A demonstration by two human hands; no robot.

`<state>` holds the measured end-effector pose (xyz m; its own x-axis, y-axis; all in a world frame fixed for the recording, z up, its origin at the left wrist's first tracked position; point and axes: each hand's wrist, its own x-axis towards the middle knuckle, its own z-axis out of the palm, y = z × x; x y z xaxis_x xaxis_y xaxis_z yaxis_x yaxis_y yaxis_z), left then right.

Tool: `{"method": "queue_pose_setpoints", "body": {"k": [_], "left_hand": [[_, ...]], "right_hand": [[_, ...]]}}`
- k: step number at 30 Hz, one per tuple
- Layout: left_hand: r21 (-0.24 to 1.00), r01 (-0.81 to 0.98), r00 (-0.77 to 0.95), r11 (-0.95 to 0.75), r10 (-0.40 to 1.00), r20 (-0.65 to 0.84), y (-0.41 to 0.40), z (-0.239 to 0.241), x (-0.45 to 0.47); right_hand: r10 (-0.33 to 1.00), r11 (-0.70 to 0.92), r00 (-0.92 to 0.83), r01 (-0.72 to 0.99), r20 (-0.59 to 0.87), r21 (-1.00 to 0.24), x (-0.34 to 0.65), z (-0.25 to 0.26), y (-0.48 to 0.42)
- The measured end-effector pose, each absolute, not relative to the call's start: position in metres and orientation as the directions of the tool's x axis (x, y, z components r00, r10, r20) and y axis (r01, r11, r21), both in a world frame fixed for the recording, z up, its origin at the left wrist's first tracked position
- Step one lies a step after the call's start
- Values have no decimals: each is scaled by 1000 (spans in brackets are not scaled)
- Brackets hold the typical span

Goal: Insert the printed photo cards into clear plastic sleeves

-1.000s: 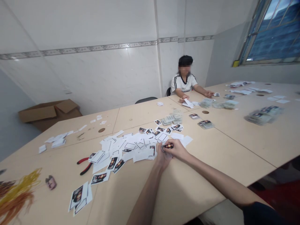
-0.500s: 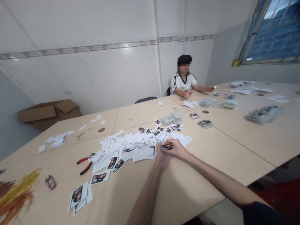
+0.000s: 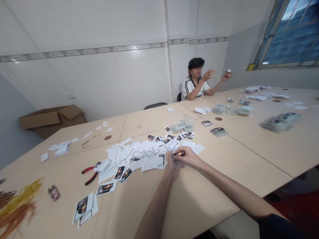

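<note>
In front of me, my left hand (image 3: 172,166) cups a small dark printed card (image 3: 177,154) from below and the left. The fingers of my right hand (image 3: 189,157) are closed on the card's right side and upper edge. Whether a clear case lies under the card is hard to make out. Just beyond my hands spreads a loose heap of white paper cards (image 3: 147,152), some with dark printed pictures. Stacks of clear plastic cases (image 3: 184,125) stand behind the heap, and cases with printed cards inside (image 3: 219,131) lie to the right.
Red-handled pliers (image 3: 91,174) lie left of the heap, near a pink clip-like object (image 3: 54,193) and yellow and orange cords (image 3: 21,202). Across the table (image 3: 139,124) sits a co-worker (image 3: 195,86). A cardboard box (image 3: 53,119) stands against the wall.
The co-worker has raised both hands from the table, one holding a small white object. My hands have barely shifted; the card between them sits slightly higher and turned a little.
</note>
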<state>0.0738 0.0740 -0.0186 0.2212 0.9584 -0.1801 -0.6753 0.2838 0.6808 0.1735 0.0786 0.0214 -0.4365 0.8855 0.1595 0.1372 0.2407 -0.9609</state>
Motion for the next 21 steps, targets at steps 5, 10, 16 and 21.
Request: {"method": "queue_pose_setpoints", "body": {"k": [5,10,16,21], "left_hand": [[700,-661,198,272,962,-187,74,-18,75],[712,-652,182,263,965,-190,74,-18,75],[713,-651,188,260,965,-181,75,-17,76],[709,-655,200,261,965,-171,75,-13,76]], "right_hand": [[890,197,-438,116,128,-973,173,22,79],[896,191,-424,98,133,-977,173,20,79],[899,107,-433,52,74,-993,174,22,84],[912,92,-402,14,78,-996,175,24,86]]}}
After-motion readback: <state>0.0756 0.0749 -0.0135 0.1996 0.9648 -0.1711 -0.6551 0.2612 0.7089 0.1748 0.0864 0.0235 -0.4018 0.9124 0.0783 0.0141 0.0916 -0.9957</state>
